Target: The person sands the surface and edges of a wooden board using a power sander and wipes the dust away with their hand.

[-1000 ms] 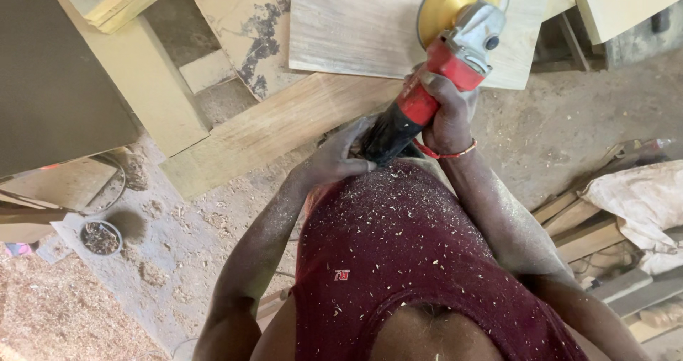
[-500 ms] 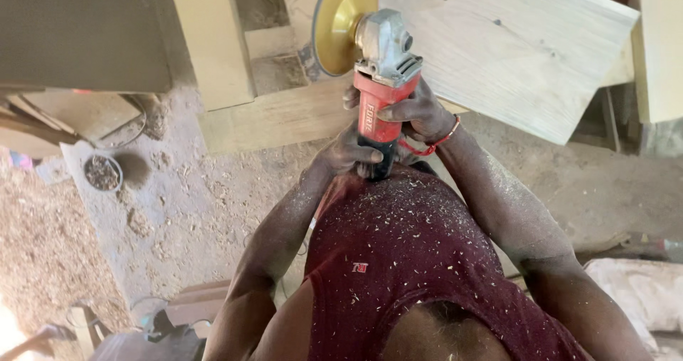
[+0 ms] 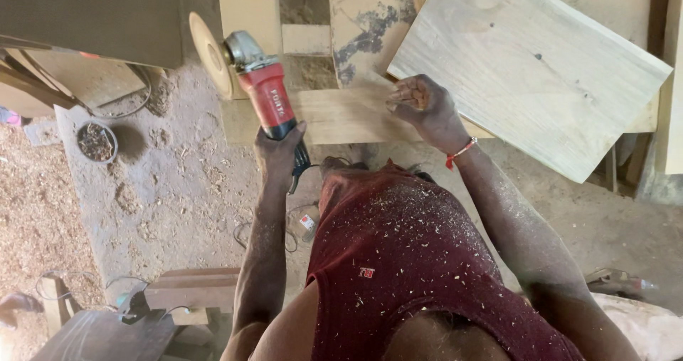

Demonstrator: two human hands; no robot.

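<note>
In left hand (image 3: 279, 150): grinder (image 3: 256, 83), disc up-left.

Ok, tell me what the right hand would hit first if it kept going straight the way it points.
The right hand points up and away from the body, toward the large pale wooden board. Its knuckles sit right at the board's near edge, so that board would likely be met first, though the single view leaves height above it unclear.

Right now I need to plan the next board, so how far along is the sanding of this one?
Done: wood dust and shavings cover the floor and the shirt. In hand: the left hand holds the red angle grinder off to the side, its disc clear of the wood, while the right hand rests at the corner of the pale board. Left: the board's surface finish cannot be judged from here.
</note>
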